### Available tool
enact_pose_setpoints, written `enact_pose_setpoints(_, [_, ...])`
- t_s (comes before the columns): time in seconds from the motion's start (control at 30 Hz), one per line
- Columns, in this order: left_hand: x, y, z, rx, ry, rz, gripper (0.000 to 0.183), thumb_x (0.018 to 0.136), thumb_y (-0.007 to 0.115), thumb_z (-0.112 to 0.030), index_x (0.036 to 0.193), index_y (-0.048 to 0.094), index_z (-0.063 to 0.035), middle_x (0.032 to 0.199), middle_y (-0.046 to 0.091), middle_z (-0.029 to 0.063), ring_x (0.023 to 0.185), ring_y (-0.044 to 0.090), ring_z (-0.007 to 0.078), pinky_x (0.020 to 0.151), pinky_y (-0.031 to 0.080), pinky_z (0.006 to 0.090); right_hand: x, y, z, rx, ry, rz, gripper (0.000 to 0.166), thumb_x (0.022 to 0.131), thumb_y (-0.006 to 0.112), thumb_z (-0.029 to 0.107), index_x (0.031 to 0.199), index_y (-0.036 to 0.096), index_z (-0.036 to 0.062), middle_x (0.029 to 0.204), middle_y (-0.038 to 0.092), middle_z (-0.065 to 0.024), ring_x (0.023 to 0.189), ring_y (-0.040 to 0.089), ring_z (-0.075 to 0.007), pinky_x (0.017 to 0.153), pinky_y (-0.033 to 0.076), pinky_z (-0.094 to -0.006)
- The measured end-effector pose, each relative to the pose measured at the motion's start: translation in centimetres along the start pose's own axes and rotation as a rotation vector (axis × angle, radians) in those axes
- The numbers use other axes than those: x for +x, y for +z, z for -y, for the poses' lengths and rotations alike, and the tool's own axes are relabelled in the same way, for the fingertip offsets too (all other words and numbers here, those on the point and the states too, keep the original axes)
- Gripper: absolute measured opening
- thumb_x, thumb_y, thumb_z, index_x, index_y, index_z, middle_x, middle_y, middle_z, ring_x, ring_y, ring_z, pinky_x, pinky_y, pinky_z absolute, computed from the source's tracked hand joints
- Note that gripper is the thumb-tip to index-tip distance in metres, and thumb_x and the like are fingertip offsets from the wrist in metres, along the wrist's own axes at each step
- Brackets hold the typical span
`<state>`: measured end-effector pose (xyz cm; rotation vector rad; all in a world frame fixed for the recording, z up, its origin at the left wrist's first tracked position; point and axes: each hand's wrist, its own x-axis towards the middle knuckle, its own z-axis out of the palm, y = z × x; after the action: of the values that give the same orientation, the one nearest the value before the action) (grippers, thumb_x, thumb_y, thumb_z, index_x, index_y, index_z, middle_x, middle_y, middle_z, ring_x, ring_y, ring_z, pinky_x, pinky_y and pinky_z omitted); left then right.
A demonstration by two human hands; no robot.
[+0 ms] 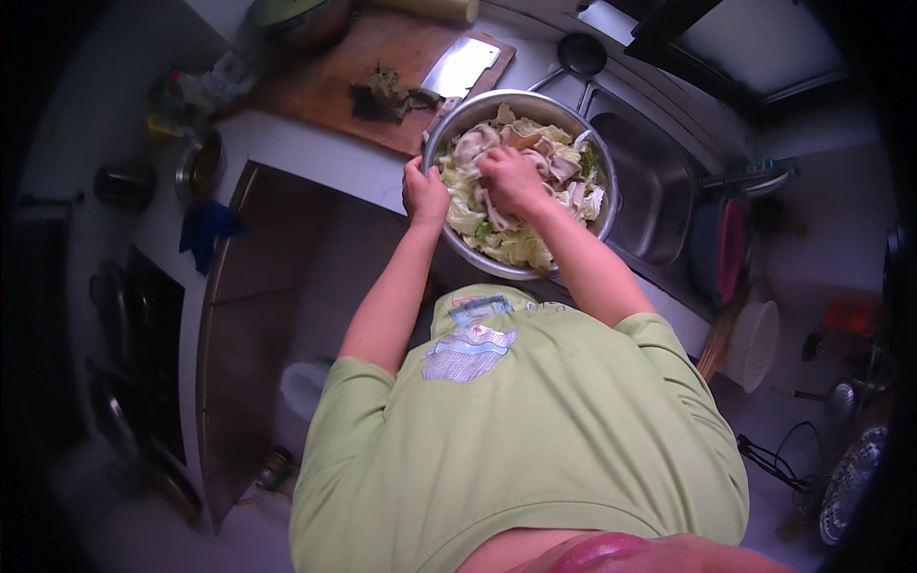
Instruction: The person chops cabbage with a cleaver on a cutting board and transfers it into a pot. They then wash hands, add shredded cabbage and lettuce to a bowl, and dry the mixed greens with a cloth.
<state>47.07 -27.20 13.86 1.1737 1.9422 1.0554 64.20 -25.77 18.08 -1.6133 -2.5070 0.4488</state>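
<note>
A large round metal basin (610, 208) is heaped with torn cabbage leaves (526, 251) and pale slices that look like meat or mushroom (476, 142). My left hand (425, 192) grips the basin's rim at its left side. My right hand (510, 179) is inside the basin, its fingers curled into the pale slices; the fingertips are partly hidden among the food. Behind the basin's left side, a cleaver (461, 68) lies on a wooden cutting board (315, 86), beside a dark greenish crumpled heap (387, 94).
A steel sink (645, 186) adjoins the basin's right side, with a black ladle (582, 54) behind. Upright colored basins (729, 251) stand past the sink. A metal bowl (200, 165) and a blue cloth (208, 233) are at left, near the black stove (154, 344).
</note>
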Motion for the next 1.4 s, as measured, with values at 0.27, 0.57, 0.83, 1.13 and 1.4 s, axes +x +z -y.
enact_pose_setpoints(0.27, [-0.2,-0.4,-0.9,0.04,0.056,-0.006,0.032,0.09,0.058,-0.014,0.121,0.053,-0.0068,0.115,0.059,0.0187,0.103,0.059,0.0375,0.087,0.048,0.0447,1.4,-3.4,-5.2,0.401,-0.009,-0.19,0.036,0.082,0.066,0.023,0.115,0.066,0.008,0.12,0.063,-0.0139,0.107,0.061,-0.0305,0.095,0.046,-0.0363])
enact_pose_setpoints(0.57, [1.3,-0.4,-2.2,-0.005,0.058,0.005,0.031,0.087,0.06,-0.012,0.118,0.055,-0.0082,0.116,0.059,0.0179,0.104,0.059,0.0378,0.086,0.048,0.0453,7.7,-2.2,1.0,0.055,0.25,0.376,0.056,0.076,0.055,0.055,0.112,0.068,0.0134,0.112,0.067,-0.0169,0.109,0.06,-0.0336,0.1,0.035,-0.0489])
enact_pose_setpoints(0.83, [0.8,-0.8,-2.9,-0.034,-0.003,0.06,0.037,0.089,0.06,-0.014,0.125,0.051,-0.0102,0.118,0.057,0.0178,0.104,0.059,0.0391,0.085,0.049,0.0465,1.2,3.0,2.5,-0.295,-0.049,-0.066,0.05,0.074,0.059,0.042,0.118,0.058,0.0171,0.14,0.043,-0.0185,0.135,0.031,-0.0394,0.105,0.022,-0.0565])
enact_pose_setpoints(1.13, [0.3,-1.9,-2.2,-0.083,0.138,0.125,0.041,0.09,0.056,-0.007,0.129,0.046,-0.0026,0.113,0.057,0.0234,0.1,0.058,0.0429,0.084,0.049,0.0464,4.9,5.6,-0.7,-0.317,-0.064,0.016,0.046,0.066,0.069,0.041,0.1,0.057,0.0121,0.095,0.059,-0.0091,0.094,0.056,-0.0262,0.081,0.038,-0.0435])
enact_pose_setpoints(1.4, [0.6,-0.7,-1.1,-0.122,0.214,0.05,0.04,0.09,0.058,-0.007,0.127,0.047,-0.0007,0.116,0.057,0.0249,0.105,0.057,0.0425,0.088,0.048,0.0451,7.0,6.0,-2.6,-0.17,-0.043,-0.052,0.049,0.079,0.061,0.055,0.097,0.065,0.0091,0.086,0.068,-0.0161,0.082,0.065,-0.0332,0.074,0.047,-0.0459])
